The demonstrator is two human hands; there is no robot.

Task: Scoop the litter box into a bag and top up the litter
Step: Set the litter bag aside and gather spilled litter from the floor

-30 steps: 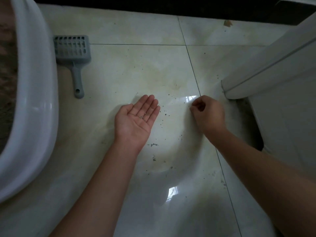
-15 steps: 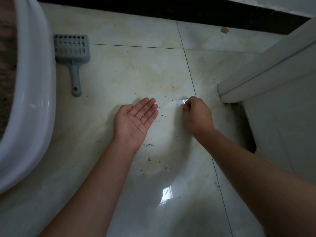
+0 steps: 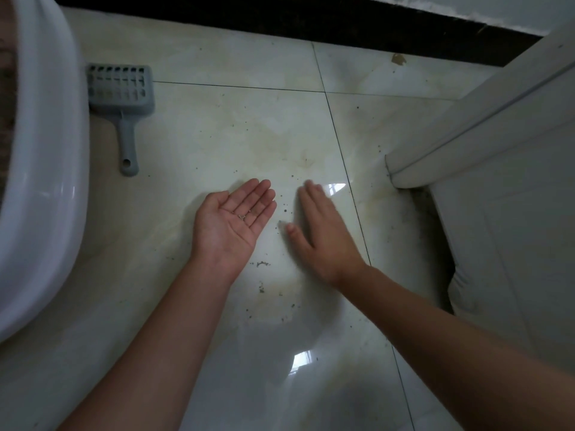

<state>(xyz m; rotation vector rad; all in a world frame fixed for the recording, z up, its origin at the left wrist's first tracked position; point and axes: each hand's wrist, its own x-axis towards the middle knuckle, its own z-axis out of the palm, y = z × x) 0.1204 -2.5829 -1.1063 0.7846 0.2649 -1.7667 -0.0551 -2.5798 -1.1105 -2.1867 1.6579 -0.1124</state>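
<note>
Risk, spill from our palm: a few litter grains [image 3: 242, 216] lie loose on our left hand [image 3: 231, 220]; we judge that any tilt toward the fingertips would roll them back onto the floor tiles [image 3: 217, 126].
Risk, scatter: stray grains [image 3: 263, 263] dot the tiles just right of the left hand; a fast sweep by our right hand [image 3: 320, 234] could flick them farther away instead of gathering them.
Risk, missed bits: the grains are tiny and the light is dim, so some may stay behind.
Left hand: palm up, fingers straight and together, gripping nothing, only cradling the grains.
Right hand: just right of the left hand, palm down, fingers spread flat and blurred; we cannot tell whether it touches the tile.
Litter box [image 3: 40, 169]: well left of the left hand, white rim only in view.
Scoop [image 3: 121, 98]: lying beyond the left hand, beside the box, unheld.
Bag: not in view.
</note>
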